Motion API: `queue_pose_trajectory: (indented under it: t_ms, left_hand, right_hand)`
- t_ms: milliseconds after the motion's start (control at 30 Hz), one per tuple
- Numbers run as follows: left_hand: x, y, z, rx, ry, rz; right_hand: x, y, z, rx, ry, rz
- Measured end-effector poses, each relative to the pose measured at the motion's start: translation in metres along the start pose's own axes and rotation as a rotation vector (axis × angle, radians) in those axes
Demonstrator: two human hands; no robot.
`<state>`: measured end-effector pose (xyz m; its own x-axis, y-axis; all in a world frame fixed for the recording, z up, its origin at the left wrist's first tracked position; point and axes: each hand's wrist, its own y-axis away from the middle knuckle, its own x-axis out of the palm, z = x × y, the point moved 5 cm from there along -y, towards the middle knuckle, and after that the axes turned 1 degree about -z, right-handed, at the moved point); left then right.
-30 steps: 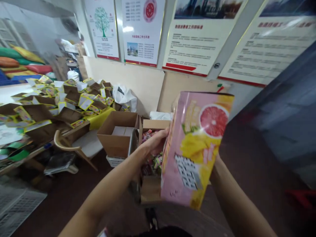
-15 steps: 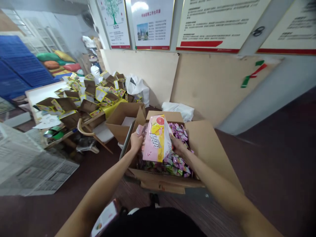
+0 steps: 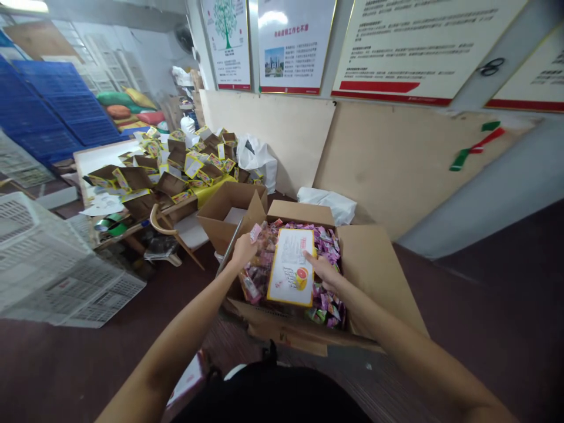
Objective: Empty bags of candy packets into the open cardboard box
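A pink and yellow carton [image 3: 291, 274] with a grapefruit picture lies flat, white side up, on a heap of small wrapped sweets [image 3: 324, 276] inside an open cardboard box [image 3: 374, 270] on the floor. My right hand [image 3: 324, 269] rests against the carton's right edge, fingers stretched out. My left hand [image 3: 244, 249] is at the box's left side, fingers pinched on a small pink sweet wrapper [image 3: 255, 232].
A second open cardboard box [image 3: 229, 214] stands to the left. A table [image 3: 127, 176] piled with folded cartons lies further left, a wooden chair [image 3: 170, 229] in front of it. White plastic crates [image 3: 53, 270] sit at far left. Board and posters line the wall.
The carton went from held up close to my face, down into the box, and now lies flat on the sweets. My left hand let go of it and holds a sweet.
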<state>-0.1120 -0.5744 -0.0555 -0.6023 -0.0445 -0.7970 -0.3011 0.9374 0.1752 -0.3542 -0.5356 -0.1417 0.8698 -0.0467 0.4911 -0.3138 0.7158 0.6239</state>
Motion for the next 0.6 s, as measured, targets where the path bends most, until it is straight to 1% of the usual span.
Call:
queue_pose_trajectory:
  t_ms: [67, 100, 167, 233, 300, 367, 433, 533, 600]
  left_hand:
    - [-0.002, -0.002, -0.002, -0.020, 0.126, 0.008]
    - [-0.003, -0.003, -0.004, -0.036, 0.206, 0.014]
    - [-0.009, -0.006, -0.007, -0.082, 0.376, 0.021]
    - [-0.013, -0.007, -0.012, -0.155, 0.536, 0.062]
    - [-0.014, -0.006, -0.021, -0.231, 0.666, 0.142]
    - [-0.014, -0.002, -0.032, -0.290, 0.793, 0.252]
    - [-0.014, 0.004, -0.043, -0.314, 0.929, 0.355]
    - [-0.014, 0.016, -0.054, -0.284, 1.064, 0.502]
    - [-0.015, 0.025, -0.059, -0.185, 1.086, 0.594]
  right_hand:
    - [-0.013, -0.010, 0.005, 0.091, -0.038, -0.021]
    - [-0.018, -0.014, 0.009, 0.122, -0.081, -0.008]
    - [-0.028, -0.020, 0.023, 0.132, -0.176, 0.042]
    - [-0.038, -0.023, 0.036, 0.113, -0.216, 0.036]
    - [-0.046, -0.025, 0.046, 0.075, -0.196, 0.003]
    - [-0.053, -0.028, 0.054, -0.002, -0.159, -0.027]
    - [-0.056, -0.033, 0.058, -0.066, -0.128, -0.036]
    - [-0.055, -0.041, 0.059, -0.103, -0.094, -0.025]
    - [-0.055, -0.046, 0.063, -0.152, -0.111, -0.074]
